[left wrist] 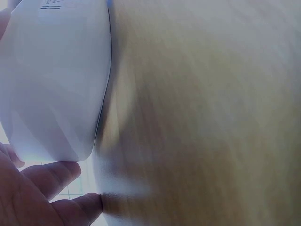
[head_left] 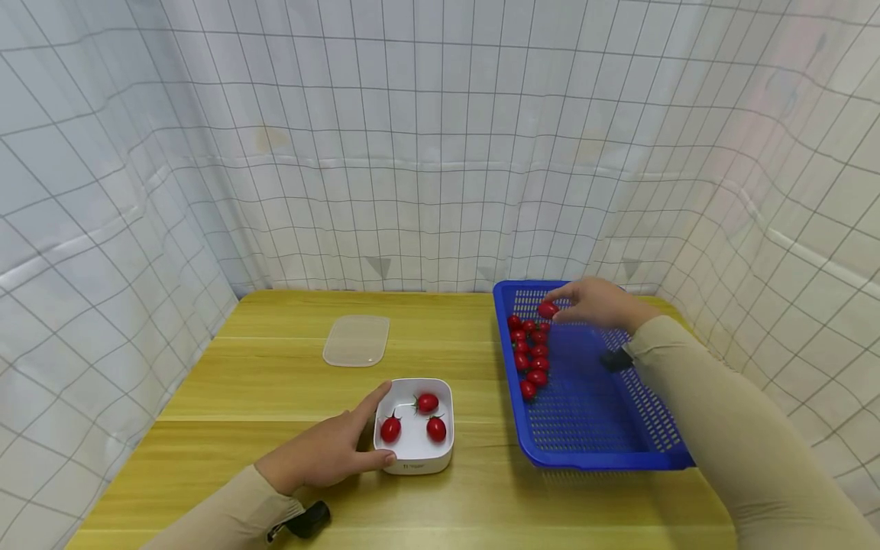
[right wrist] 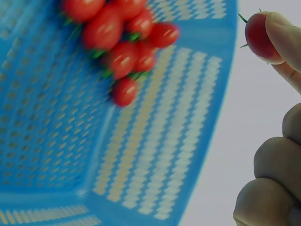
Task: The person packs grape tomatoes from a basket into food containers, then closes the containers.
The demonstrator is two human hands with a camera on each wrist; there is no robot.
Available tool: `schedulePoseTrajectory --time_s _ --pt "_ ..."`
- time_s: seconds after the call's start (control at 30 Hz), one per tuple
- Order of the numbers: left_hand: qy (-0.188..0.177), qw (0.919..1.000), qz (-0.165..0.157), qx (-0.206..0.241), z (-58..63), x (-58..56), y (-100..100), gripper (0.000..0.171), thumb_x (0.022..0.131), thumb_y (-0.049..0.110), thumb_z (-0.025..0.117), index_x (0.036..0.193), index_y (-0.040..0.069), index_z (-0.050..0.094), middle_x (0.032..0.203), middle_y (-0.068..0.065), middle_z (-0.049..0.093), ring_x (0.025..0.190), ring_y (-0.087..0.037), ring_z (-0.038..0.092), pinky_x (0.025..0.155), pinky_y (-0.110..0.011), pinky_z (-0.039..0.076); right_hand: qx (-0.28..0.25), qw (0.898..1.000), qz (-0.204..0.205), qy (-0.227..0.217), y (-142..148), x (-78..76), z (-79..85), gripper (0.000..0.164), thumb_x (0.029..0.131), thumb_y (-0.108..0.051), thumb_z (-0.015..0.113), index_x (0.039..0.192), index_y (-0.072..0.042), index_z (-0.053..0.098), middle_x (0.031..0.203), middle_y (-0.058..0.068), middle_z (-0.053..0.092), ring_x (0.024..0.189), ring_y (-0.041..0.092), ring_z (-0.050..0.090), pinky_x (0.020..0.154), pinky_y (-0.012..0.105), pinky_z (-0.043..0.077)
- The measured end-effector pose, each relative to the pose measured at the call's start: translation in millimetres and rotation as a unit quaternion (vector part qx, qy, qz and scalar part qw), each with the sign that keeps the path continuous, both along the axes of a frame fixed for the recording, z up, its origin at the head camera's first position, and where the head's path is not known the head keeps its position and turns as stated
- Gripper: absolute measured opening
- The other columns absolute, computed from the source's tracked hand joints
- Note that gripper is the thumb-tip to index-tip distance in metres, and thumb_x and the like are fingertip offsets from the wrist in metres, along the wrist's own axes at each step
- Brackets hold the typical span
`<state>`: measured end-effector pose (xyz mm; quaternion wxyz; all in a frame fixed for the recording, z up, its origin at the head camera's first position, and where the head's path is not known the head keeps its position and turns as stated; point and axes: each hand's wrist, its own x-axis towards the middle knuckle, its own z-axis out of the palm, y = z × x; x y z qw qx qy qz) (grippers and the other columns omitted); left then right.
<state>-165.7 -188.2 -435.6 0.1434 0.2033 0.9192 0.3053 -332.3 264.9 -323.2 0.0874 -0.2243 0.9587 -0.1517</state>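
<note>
A white square container (head_left: 414, 464) with three cherry tomatoes inside sits on the table. My left hand (head_left: 328, 447) holds it by its left side, thumb at the front and index finger at the back corner. The left wrist view shows fingertips against the white wall. Over the back of the blue basket (head_left: 517, 428), my right hand (head_left: 596, 302) pinches a cherry tomato (right wrist: 259, 37) between thumb and fingers, its green stem pointing away from the hand. More cherry tomatoes (head_left: 539, 363) lie along the basket's left side.
Behind the container a translucent lid (head_left: 357, 341) lies flat on the wooden table (head_left: 275, 389). A checked white curtain (head_left: 426, 191) hangs around the back and sides. The basket's raised rim stands to the right of the container.
</note>
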Motion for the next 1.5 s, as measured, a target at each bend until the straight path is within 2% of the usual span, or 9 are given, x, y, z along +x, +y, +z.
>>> schedulePoseTrajectory --time_s 0.1,0.23,0.37,0.6,0.77,0.9,1.0,1.3,1.5 --pt "0.001 1.0000 0.001 -0.001 0.0 0.2 0 0.106 0.093 0.060 0.073 0.171 0.022 0.013 0.162 -0.020 0.046 0.146 -0.039 0.050 0.121 -0.062 0.037 -0.013 1.000 0.019 -0.004 -13 5.9 10.1 0.047 0.097 -0.031 0.075 0.141 -0.017 0.069 0.079 -0.008 0.064 0.063 0.011 0.048 0.079 0.040 0.050" --pt "-0.001 1.0000 0.003 -0.002 0.4 0.2 0 0.106 0.092 0.060 0.073 0.171 0.022 0.013 0.162 -0.019 0.046 0.146 -0.039 0.050 0.121 -0.062 0.036 -0.020 0.998 0.055 -0.003 -35 15.3 19.1 0.046 0.096 -0.030 0.077 0.140 -0.017 0.070 0.062 -0.010 0.038 0.056 0.010 0.037 0.064 0.033 0.040" --pt "-0.005 1.0000 0.003 0.001 1.1 -0.1 0 0.106 0.092 0.059 0.074 0.171 0.022 0.013 0.162 -0.019 0.046 0.146 -0.039 0.049 0.121 -0.063 0.036 -0.023 0.996 0.084 -0.016 -60 26.0 23.6 0.044 0.096 -0.027 0.078 0.138 -0.020 0.071 0.068 -0.010 0.045 0.057 0.010 0.041 0.062 0.029 0.039" --pt "-0.007 1.0000 0.002 0.004 1.7 -0.2 1 0.106 0.093 0.058 0.074 0.171 0.022 0.013 0.163 -0.019 0.045 0.147 -0.039 0.048 0.122 -0.063 0.035 -0.024 0.990 0.126 -0.056 -102 47.8 23.5 0.039 0.095 -0.024 0.080 0.133 -0.026 0.075 0.063 -0.009 0.038 0.055 0.010 0.040 0.054 0.025 0.036" --pt "-0.007 1.0000 0.002 0.003 1.3 -0.7 1 0.106 0.092 0.059 0.074 0.171 0.022 0.013 0.162 -0.020 0.046 0.146 -0.039 0.049 0.122 -0.063 0.035 0.004 0.984 0.174 -0.049 -127 60.9 17.0 0.037 0.095 -0.028 0.080 0.132 -0.028 0.075 0.071 -0.009 0.042 0.066 0.010 0.045 0.066 0.029 0.042" --pt "-0.008 1.0000 0.003 0.002 0.1 -1.6 1 0.106 0.092 0.060 0.074 0.171 0.023 0.013 0.162 -0.019 0.045 0.147 -0.039 0.048 0.122 -0.063 0.035 0.022 0.978 0.199 -0.057 -146 69.2 11.8 0.038 0.095 -0.029 0.080 0.133 -0.028 0.074 0.084 -0.012 0.056 0.072 0.011 0.045 0.070 0.029 0.042" --pt "-0.010 0.9999 0.004 0.001 -0.4 -2.0 1 0.106 0.092 0.060 0.073 0.171 0.023 0.012 0.163 -0.019 0.045 0.147 -0.039 0.048 0.122 -0.063 0.035 0.028 0.974 0.216 -0.066 -157 73.5 7.9 0.038 0.096 -0.028 0.079 0.134 -0.026 0.074 0.093 -0.014 0.064 0.072 0.012 0.045 0.068 0.028 0.041" --pt "-0.014 0.9999 0.006 -0.002 0.8 -0.9 2 0.107 0.092 0.062 0.073 0.171 0.023 0.012 0.163 -0.019 0.044 0.147 -0.040 0.048 0.121 -0.065 0.035 0.050 0.962 0.262 -0.052 -176 79.7 3.6 0.039 0.098 -0.030 0.077 0.136 -0.027 0.073 0.083 -0.011 0.054 0.071 0.011 0.041 0.066 0.027 0.038" --pt "-0.009 1.0000 0.003 0.000 0.1 -1.3 1 0.106 0.092 0.062 0.073 0.171 0.023 0.012 0.164 -0.018 0.043 0.148 -0.039 0.048 0.121 -0.064 0.036 0.057 0.959 0.270 -0.060 -186 81.2 -0.9 0.039 0.099 -0.028 0.075 0.137 -0.027 0.072 0.111 -0.015 0.073 0.088 0.008 0.060 0.080 0.026 0.050"
